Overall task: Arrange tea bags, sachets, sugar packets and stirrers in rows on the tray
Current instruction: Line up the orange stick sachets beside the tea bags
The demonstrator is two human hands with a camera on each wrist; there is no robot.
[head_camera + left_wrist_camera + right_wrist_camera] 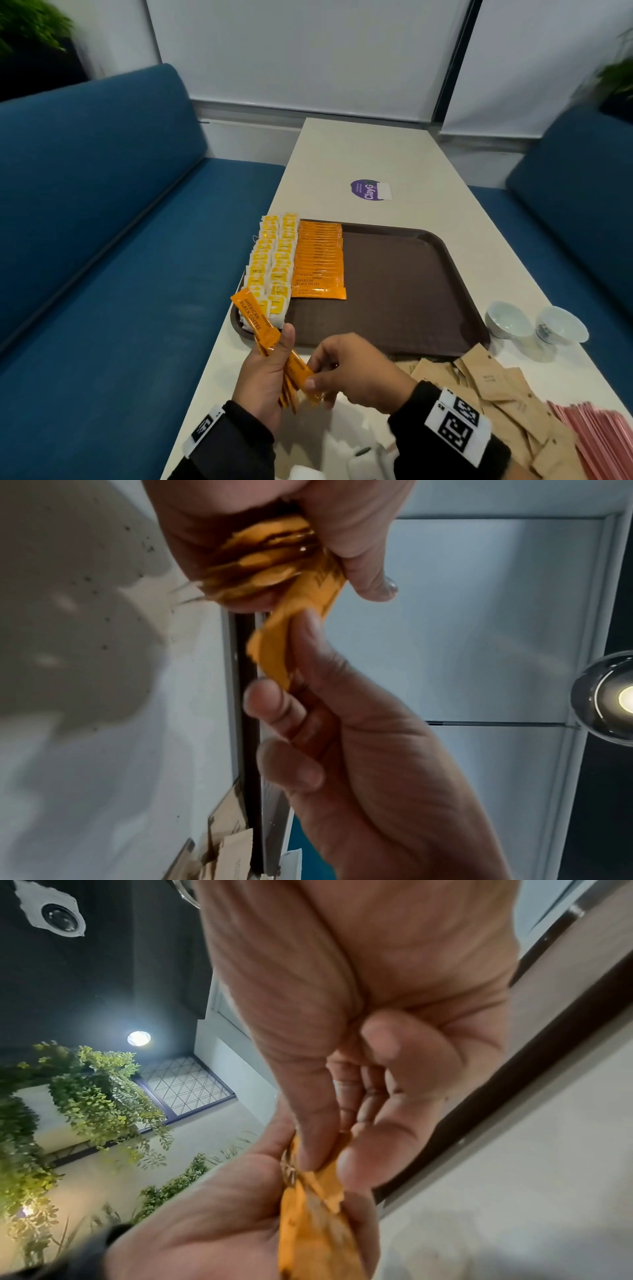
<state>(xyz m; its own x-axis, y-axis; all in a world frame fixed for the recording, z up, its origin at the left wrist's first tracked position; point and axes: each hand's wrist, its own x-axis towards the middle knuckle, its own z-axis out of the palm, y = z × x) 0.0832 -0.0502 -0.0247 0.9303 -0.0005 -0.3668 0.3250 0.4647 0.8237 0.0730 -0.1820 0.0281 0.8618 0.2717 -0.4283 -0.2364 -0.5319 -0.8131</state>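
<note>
Two rows of yellow-and-white paper tea bags [272,265] are lined up along the far-left edge of the dark brown plastic tray [404,291], and right next to them a neat overlapping row of orange foil coffee sachets [319,262] is laid out, printed "American Black Coffee". The right part of the tray is bare.

Near the tray's left corner, a fanned bunch of the same orange sachets [260,322] is gripped in the left hand [263,373], thumb pressed across the top; the edges of the stack can be seen tucked in the curled fingers [363,561] from the left wrist view. One sachet from the near end of that bunch [301,375] is pinched between thumb and fingers of the right hand [356,371], so that hand is closed on it too. The pinch is pretty clear in the right wrist view [318,1185], though it's blurry.

Further right, a loose heap of brown kraft paper sugar packets [496,394] is spread on the cream tabletop [376,150] just near of the tray, and a bundle of pink wrapped stirrers [596,438] is lying at the near-right edge. Two small white ceramic cups [534,323] are parked beside the tray's right corner. A purple round sticker [368,190] is stuck on the table past the tray's far side.
</note>
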